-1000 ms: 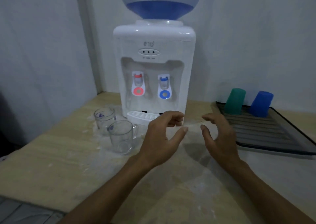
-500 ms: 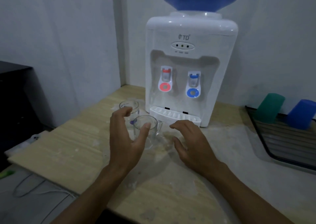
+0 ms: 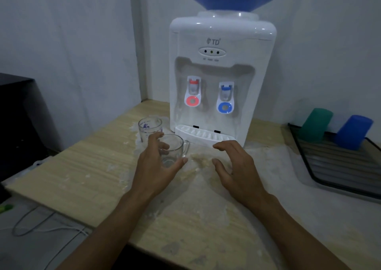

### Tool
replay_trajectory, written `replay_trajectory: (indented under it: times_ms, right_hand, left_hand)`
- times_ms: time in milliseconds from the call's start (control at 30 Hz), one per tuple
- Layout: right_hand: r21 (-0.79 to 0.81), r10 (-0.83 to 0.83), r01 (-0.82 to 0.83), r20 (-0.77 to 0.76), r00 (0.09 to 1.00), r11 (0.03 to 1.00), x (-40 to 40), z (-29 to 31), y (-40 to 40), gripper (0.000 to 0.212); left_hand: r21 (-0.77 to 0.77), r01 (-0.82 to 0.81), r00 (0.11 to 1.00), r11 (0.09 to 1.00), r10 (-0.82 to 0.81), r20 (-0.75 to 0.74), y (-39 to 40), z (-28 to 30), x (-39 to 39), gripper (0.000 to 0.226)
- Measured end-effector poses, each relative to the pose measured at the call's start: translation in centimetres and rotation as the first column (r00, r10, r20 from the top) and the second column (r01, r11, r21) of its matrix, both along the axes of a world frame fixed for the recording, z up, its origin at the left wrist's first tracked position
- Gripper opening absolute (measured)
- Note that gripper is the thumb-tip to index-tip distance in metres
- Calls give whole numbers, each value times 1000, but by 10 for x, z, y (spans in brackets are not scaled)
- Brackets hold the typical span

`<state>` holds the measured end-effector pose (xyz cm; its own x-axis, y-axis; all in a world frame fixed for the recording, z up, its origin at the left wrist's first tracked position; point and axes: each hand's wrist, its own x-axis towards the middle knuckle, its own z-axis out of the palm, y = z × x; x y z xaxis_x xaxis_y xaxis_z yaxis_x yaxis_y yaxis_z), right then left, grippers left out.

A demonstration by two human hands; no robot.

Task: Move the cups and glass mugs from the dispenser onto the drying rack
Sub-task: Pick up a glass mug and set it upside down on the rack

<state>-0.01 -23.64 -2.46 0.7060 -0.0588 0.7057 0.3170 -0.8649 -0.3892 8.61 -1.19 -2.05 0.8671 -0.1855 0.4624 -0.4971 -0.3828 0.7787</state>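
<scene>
Two clear glass mugs stand on the wooden table left of the white water dispenser [image 3: 222, 42]. My left hand [image 3: 153, 170] wraps the near glass mug [image 3: 175, 148], fingers behind it and thumb on its front; the mug rests on the table with its handle to the right. The far glass mug [image 3: 149, 126], with a purple print, stands just behind, untouched. My right hand [image 3: 237, 166] hovers open over the table in front of the dispenser's drip tray [image 3: 204, 135], holding nothing. A green cup [image 3: 314, 125] and a blue cup [image 3: 353, 132] sit upside down on the black drying rack [image 3: 329, 176] at the right.
The table top [image 3: 92, 166] is stained white around the mugs and the dispenser. A dark box [image 3: 18, 115] stands off the table's left edge, and a white cable [image 3: 41, 228] lies below the front edge. Walls close off the back.
My view has swung left. My left hand moved forward and closed around the near glass mug. My right hand stays open in front of the drip tray.
</scene>
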Motion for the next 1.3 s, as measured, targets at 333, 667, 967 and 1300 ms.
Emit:
replay_trajectory:
  times_ms: [333,667,967,1300]
  right_hand:
    - [60,-25,26,-18,1000,998,-3,1,-16,31]
    - [148,-65,54,70,995,987,-19,23,-48,30]
    - [-186,-235,247,84,968,951,-91,16,-131,45]
    - [49,-354,351,172,919,935,-111,36,-176,53]
  left_hand:
    - [-13,22,996,1000,-21,89,-8,6,-5,87]
    - [-13,216,959,976,-210,192,-55,22,-14,89]
    - [76,483,842,873,-486,233,-167,51,-33,87]
    - [-98,616,784,781,-598,166,-268,100,-69,81]
